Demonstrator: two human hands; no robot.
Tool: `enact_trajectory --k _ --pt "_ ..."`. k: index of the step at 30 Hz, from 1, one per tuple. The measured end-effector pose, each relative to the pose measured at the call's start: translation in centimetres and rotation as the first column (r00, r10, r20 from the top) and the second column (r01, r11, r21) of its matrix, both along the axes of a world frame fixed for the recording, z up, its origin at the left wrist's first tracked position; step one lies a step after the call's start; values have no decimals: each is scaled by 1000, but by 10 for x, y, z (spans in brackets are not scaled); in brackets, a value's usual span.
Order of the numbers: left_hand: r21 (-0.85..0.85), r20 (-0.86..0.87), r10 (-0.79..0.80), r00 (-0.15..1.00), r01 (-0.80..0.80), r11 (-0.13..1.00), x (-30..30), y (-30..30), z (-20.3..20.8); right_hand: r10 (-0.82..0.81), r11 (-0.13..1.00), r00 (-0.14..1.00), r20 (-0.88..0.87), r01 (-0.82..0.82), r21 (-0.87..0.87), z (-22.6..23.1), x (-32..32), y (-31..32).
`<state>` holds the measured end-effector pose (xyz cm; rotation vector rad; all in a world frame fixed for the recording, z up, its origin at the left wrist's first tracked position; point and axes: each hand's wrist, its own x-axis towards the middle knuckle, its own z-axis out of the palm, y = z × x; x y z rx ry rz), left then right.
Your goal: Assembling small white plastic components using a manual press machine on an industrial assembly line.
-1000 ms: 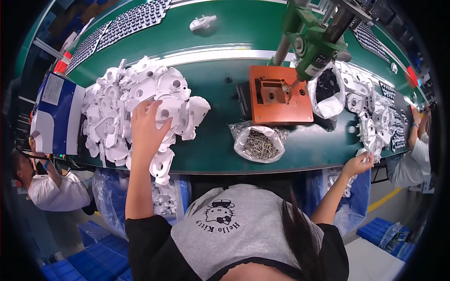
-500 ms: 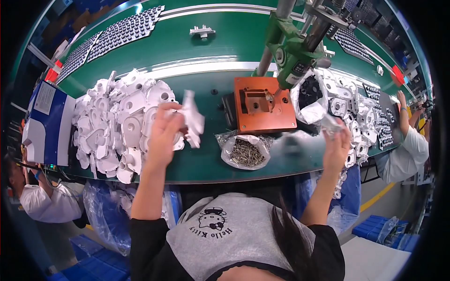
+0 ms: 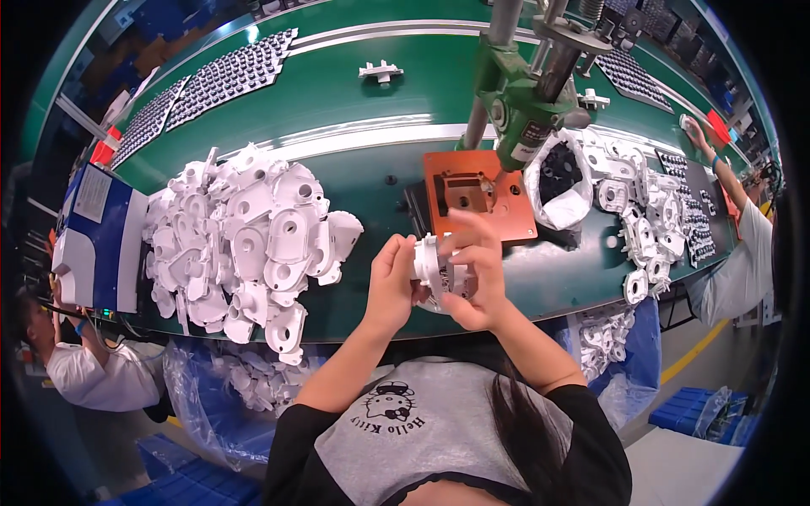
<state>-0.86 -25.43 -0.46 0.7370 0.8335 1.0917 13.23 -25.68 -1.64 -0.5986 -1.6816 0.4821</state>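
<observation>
Where the left hand (image 3: 392, 284) faces the right hand (image 3: 479, 282), the fingers hold a rounded white plastic assembly (image 3: 429, 268). Beyond stands an orange rectangular block (image 3: 522, 216).

One head-worn fisheye camera, left of a side-by-side pair, looks steeply down from the near side of the orange fixture (image 3: 511, 212), at close range. Left hand (image 3: 393, 282) and right hand (image 3: 478, 274) appear just nearer than the fixture; shirt front (image 3: 443, 409) nearer still; green surface (image 3: 447, 88) beyond the fixture.
</observation>
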Motion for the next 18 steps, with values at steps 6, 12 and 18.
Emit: enact_trajectory --k 6,12,18 --pt "102 -61 27 998 -20 995 8 -4 -16 -5 989 998 -67 -5 -149 -7 1 -1" --pt "141 -206 -28 978 58 988 9 3 -15 72 955 988 -135 -107 -277 -9 4 -7" --pt "-29 63 -62 996 64 998 7 7 -20 84 918 965 -249 -172 -358 -15 4 -7"
